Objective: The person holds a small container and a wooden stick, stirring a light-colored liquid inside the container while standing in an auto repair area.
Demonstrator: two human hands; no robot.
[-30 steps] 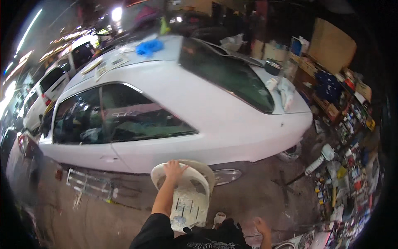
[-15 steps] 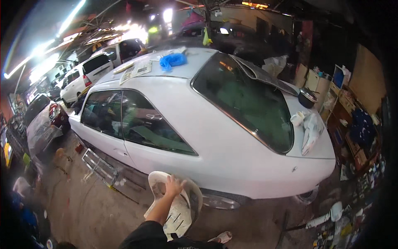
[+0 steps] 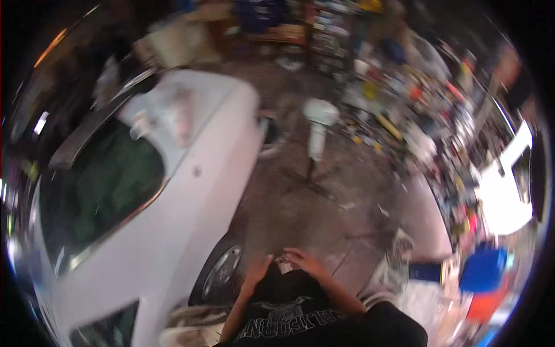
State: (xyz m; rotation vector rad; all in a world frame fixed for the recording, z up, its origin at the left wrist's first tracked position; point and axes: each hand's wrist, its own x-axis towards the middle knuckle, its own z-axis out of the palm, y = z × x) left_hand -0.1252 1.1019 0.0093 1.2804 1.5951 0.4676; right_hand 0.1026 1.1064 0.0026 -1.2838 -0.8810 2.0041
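Observation:
Motion blurs the view of my left hand [image 3: 259, 267] and my right hand [image 3: 298, 259], close together in front of my dark shirt [image 3: 289, 318]. Both look open, with loosely bent fingers and nothing clearly held. A small pale shape between them is too blurred to name. Beside me on the left is a white car [image 3: 208, 150], showing its dark rear window, a wheel and pale items on its back end. A cream plastic chair [image 3: 182, 336] is partly visible at the bottom, left of my left arm.
A white object on a dark stand [image 3: 318, 115] stands on the grimy floor [image 3: 295, 208] ahead. Cluttered cans, tools and parts [image 3: 404, 115] line the right. A pinkish panel [image 3: 422, 220] and blue plastic object [image 3: 483, 269] lie nearer on that side. Boxes [image 3: 179, 40] stand behind the car.
The view has swung sharply rightward, bringing the car to my left. My left hand has let go of the chair's back and is now near my right hand by my body.

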